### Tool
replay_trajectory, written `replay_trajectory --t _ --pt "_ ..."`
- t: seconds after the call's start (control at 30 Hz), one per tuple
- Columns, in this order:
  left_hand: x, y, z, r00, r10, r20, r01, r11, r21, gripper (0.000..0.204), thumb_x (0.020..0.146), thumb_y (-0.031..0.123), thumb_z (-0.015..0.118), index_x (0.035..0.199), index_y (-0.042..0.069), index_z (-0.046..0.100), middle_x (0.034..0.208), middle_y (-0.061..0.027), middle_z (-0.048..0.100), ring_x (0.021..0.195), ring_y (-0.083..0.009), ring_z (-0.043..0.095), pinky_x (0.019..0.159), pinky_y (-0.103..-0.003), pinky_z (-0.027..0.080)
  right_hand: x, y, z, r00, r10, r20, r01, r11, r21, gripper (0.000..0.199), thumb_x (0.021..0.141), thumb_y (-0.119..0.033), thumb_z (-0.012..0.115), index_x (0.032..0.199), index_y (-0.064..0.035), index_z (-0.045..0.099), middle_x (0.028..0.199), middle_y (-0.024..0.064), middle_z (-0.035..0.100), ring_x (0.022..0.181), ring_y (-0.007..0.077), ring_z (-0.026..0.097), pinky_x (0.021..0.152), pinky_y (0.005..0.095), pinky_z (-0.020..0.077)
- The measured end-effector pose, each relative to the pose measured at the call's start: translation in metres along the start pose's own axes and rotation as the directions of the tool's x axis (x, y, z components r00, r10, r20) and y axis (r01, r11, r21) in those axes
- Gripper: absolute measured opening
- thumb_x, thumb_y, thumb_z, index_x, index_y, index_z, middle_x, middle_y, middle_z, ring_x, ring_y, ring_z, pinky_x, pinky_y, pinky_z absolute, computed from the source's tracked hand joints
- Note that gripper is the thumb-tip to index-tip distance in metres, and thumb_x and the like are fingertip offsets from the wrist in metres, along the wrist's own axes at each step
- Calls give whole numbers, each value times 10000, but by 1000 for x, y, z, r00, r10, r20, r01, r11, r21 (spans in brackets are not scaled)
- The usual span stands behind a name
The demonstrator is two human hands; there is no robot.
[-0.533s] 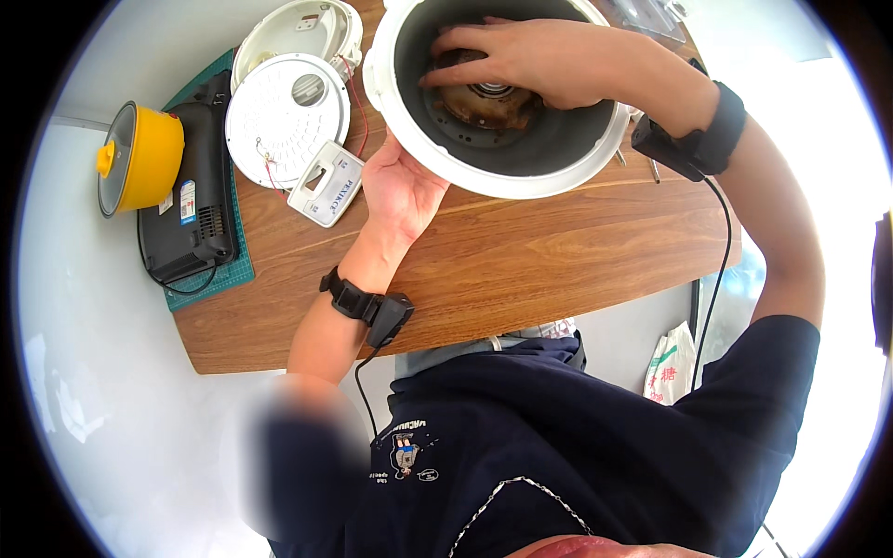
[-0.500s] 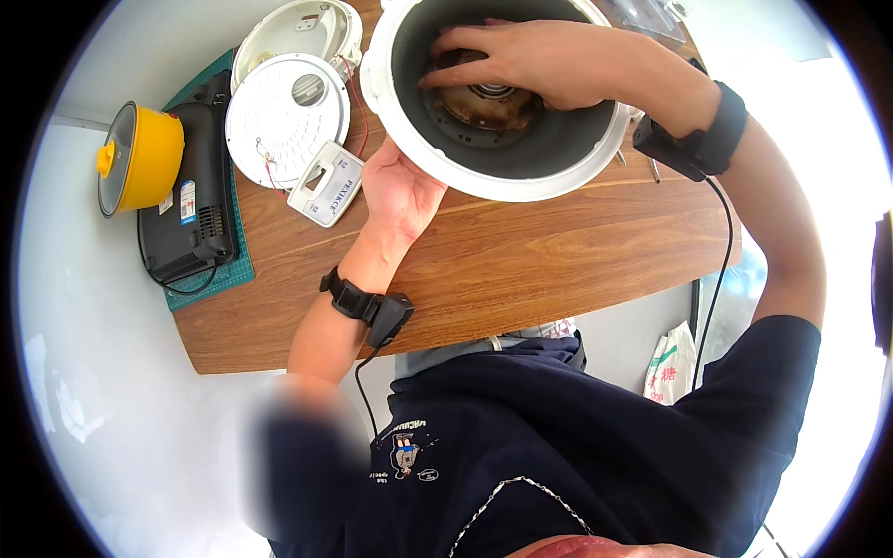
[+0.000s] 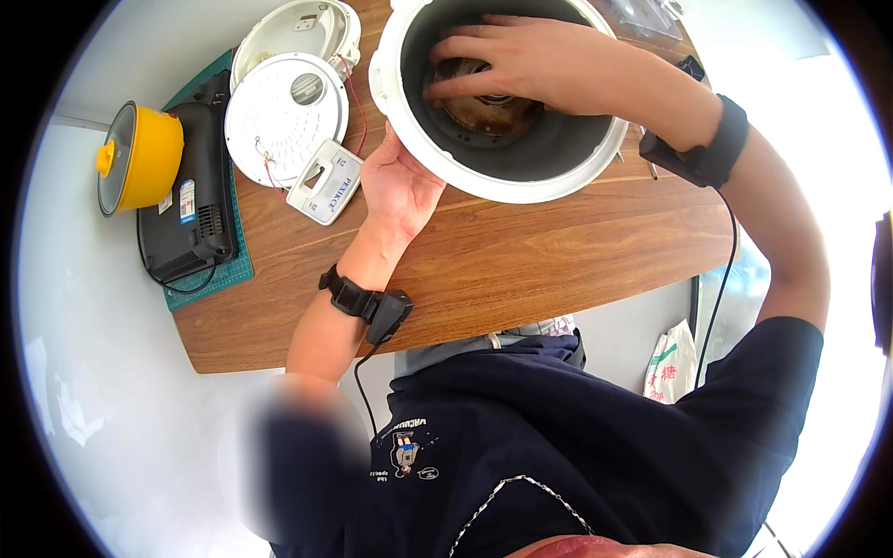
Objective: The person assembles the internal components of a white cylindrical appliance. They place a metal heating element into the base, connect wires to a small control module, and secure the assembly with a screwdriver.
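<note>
A white rice cooker body (image 3: 530, 193) with a grey inside lies at the far side of the table, its wide mouth facing me. Down inside it sits a brownish, stained heating plate (image 3: 498, 119). My right hand (image 3: 535, 60) reaches into the cooker with its fingers spread over the plate; whether the fingertips touch it I cannot tell. Against the cooker's lower left outside, my left hand (image 3: 402, 191) steadies the body, palm up. Its thumb lies along the wall and the other fingers are hidden behind the cooker.
Left of the cooker lie its white lid (image 3: 307, 33), a round white inner cover (image 3: 270, 112) and a control panel (image 3: 327, 186), with red wires. Farther left, a yellow pot (image 3: 156, 158) stands by a black appliance (image 3: 206, 177) on a green mat (image 3: 240, 265). A clear box (image 3: 646, 20) is far right.
The cooker body has shifted slightly to the right and tilted a little. My right hand has moved slightly with it, fingers still spread inside. The left hand has stayed nearly in place.
</note>
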State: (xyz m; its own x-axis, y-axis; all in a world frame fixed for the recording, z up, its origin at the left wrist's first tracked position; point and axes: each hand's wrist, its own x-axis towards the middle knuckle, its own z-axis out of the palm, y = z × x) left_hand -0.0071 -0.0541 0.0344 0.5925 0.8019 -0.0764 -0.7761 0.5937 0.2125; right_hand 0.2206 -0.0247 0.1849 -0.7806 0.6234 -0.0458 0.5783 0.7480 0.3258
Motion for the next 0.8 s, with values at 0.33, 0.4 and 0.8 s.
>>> replay_trajectory --t 0.33,0.4,0.8 --pt "-1 -2 2 1000 8 29 -7 999 -37 423 1099 199 328 1386 -43 522 1387 -186 615 1278 -315 613 1101 -454 523 -4 -1 5 994 -46 -95 50 998 44 953 660 -4 849 1489 -329 509 1532 -22 503 1366 259 538 1229 421 398" --pt "-2 -3 3 999 6 47 -2 996 -86 406 1074 139 352 1335 -101 548 1349 -230 631 1243 -339 636 1081 -446 546 -4 -2 -5 999 3 37 -6 996 89 1033 610 13 870 1508 -323 485 1529 -24 508 1368 267 535 1216 418 422" --pt "-2 0 -8 997 -13 82 17 999 -51 453 1143 307 281 1507 99 452 1485 -96 563 1359 -283 551 1139 -485 470 -12 5 -7 992 109 58 -119 969 216 1243 507 62 901 1577 -299 378 1583 41 416 1380 296 519 1178 440 476"
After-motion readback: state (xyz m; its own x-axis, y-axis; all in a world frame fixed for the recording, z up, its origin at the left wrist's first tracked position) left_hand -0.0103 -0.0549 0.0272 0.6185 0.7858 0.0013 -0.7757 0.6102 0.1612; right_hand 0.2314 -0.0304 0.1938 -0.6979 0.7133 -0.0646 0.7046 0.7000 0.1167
